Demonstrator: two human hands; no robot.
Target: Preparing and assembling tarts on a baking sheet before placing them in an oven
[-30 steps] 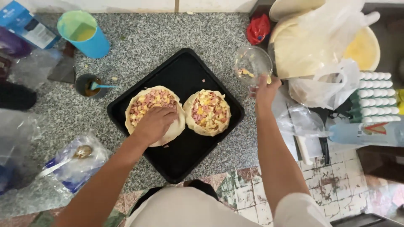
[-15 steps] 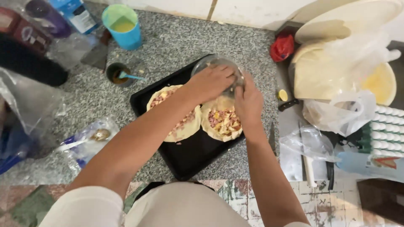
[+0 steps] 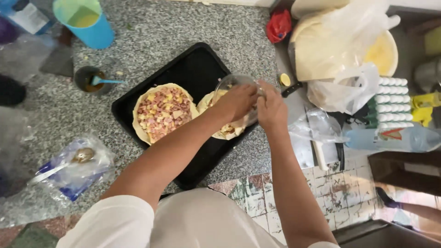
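Left pie (image 3: 163, 111) on tray (image 3: 193, 69) topped; right hand (image 3: 272, 108) grips glass bowl (image 3: 232, 83) over second pie (image 3: 225, 131), left hand (image 3: 236, 101) fingers inside, filling it.

1. A black baking tray (image 3: 193, 69) sits on a speckled grey counter (image 3: 151, 32).
2. Two filled dough rounds lie on it; the left round (image 3: 163, 112) shows diced topping.
3. The right hand (image 3: 272, 106) holds a clear glass bowl (image 3: 234, 85) above the right round (image 3: 227, 131).
4. The left hand (image 3: 236, 101) reaches into the bowl.
5. A blue cup (image 3: 85, 20) stands well apart, top left.
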